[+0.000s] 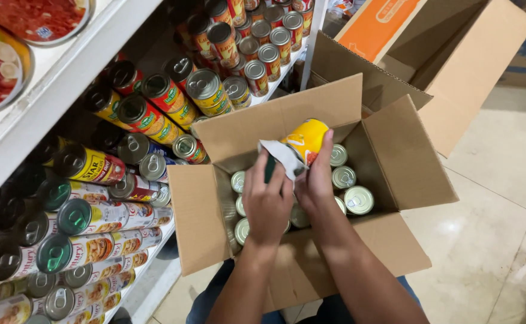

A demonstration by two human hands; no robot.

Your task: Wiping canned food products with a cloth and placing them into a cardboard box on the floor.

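Right hand (314,183) was wrapped around a yellow can (305,140), fingers curled along its right side, thumb side hidden from me behind the can. The can was lifted clear of the open cardboard box (389,150) and hung tilted over the middle of it, above the other cans (351,189) standing lids-up inside.

Left hand (267,201) had its fingers bent down over a grey-white cloth (281,157), pressing it against the can's lower left face. How tightly those fingers pinched the cloth I could not tell; only their backs showed.

Risks as I judged them:
- The can was held from one side only while the cloth pushed from the other. A harder push could have rolled it out of the right hand, and it would have dropped onto the lids below and dented them or itself.
- The cloth lay loose at its top corner. If the left fingers slackened, it could have slid down among the packed cans.
- The box seemed to rest on my lap, with its near flap (311,264) hanging over my knees. A shift of my legs might have tipped it toward the tiled floor (491,240).
- The shelf (71,78) just to my left was stacked with cans lying on their sides (95,216). A swing of the left elbow could have knocked the front row loose.

A second empty carton (455,54) stood behind, well apart from my hands.
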